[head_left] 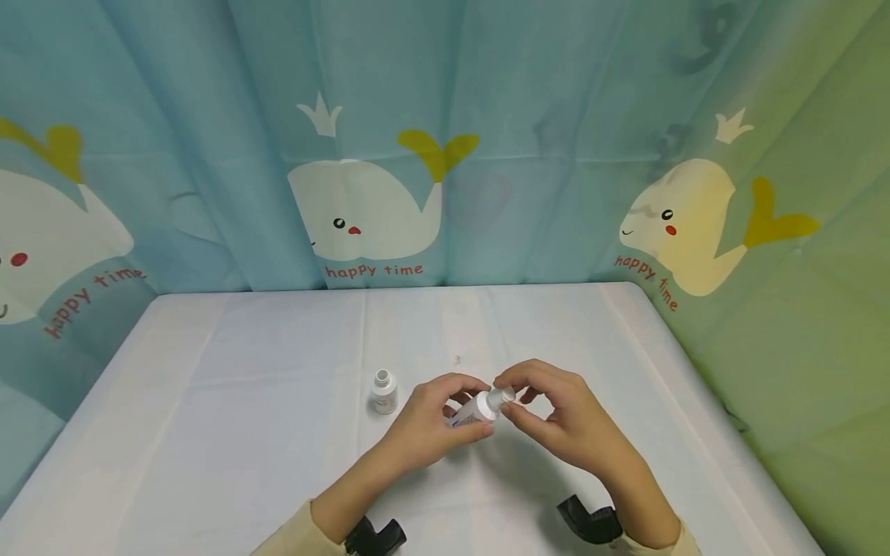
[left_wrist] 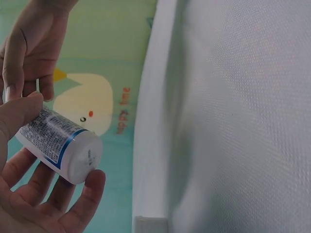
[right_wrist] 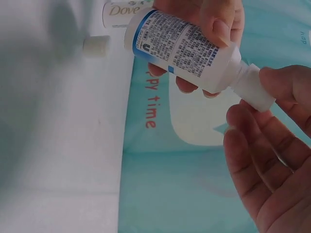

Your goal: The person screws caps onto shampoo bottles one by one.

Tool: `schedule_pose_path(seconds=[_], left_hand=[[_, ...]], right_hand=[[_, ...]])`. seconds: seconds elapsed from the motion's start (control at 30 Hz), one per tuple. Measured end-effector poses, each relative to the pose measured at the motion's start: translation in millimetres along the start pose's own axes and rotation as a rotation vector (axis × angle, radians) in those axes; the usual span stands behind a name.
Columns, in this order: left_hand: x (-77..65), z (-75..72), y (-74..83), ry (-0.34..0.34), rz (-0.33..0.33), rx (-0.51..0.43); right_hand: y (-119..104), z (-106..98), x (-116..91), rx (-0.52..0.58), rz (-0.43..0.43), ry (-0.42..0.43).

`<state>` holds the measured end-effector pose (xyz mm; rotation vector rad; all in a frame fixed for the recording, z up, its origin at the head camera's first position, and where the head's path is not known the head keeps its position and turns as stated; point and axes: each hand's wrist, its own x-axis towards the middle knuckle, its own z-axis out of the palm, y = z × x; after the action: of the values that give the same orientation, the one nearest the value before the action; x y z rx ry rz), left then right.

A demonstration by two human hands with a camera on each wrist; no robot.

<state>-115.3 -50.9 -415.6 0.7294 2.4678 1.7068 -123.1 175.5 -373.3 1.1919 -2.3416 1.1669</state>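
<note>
My left hand (head_left: 434, 421) grips a white lotion bottle (right_wrist: 177, 46), which tilts with its neck up and to the right. Dense printed text and a blue band show on the label. At the neck, my right hand (head_left: 556, 405) pinches the white cap (right_wrist: 255, 88) between thumb and fingers. In the left wrist view the bottle's plain white base (left_wrist: 86, 158) faces the camera, with the fingers spread beneath its body. That view leaves the cap hidden behind the left hand.
Left of the hands a small white Dove bottle (head_left: 384, 392) stands upright on the white table (head_left: 229, 432), its neck uncovered. A loose white cap (right_wrist: 96, 46) sits on the table near it in the right wrist view. Whale-print curtains (head_left: 389, 77) hang behind the table and along its sides.
</note>
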Motion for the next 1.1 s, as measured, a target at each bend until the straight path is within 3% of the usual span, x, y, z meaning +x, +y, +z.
schedule_pose_path(seconds=[0.13, 0.3, 0.6, 0.9, 1.1], left_hand=[[0.4, 0.0, 0.1, 0.006, 0.01, 0.023], [1.8, -1.8, 1.0, 0.021, 0.015, 0.021], [0.1, -1.7, 2.2, 0.021, -0.005, 0.007], [-1.7, 0.1, 3.3, -0.006, -0.01, 0.007], [-0.5, -2.4, 2.3, 0.014, -0.002, 0.014]], right_hand=[[-0.6, -1.6, -0.9, -0.042, 0.031, -0.006], [0.8, -3.2, -0.7, -0.055, -0.004, 0.0], [0.3, -1.2, -2.6, -0.102, 0.052, 0.012], [-2.8, 5.9, 0.2, -0.057, -0.089, 0.055], [-1.1, 4.5, -0.4, -0.069, -0.083, 0.025]])
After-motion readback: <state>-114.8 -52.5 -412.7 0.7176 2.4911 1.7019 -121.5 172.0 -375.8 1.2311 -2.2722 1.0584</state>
